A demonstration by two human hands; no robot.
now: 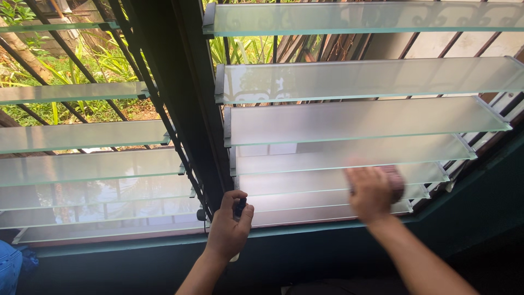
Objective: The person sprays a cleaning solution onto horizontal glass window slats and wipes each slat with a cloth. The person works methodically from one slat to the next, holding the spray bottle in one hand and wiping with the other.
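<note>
The blurred right hand mostly hides a dark cloth; the left hand hides the lever.

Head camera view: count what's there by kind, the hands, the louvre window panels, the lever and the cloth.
Hands: 2, left hand and right hand
Louvre panels of frosted glass slats: 2, left panel and right panel
Dark lever gripped by the left hand: 1
Brownish cloth under the right hand, blurred: 1
Total: 6
</note>
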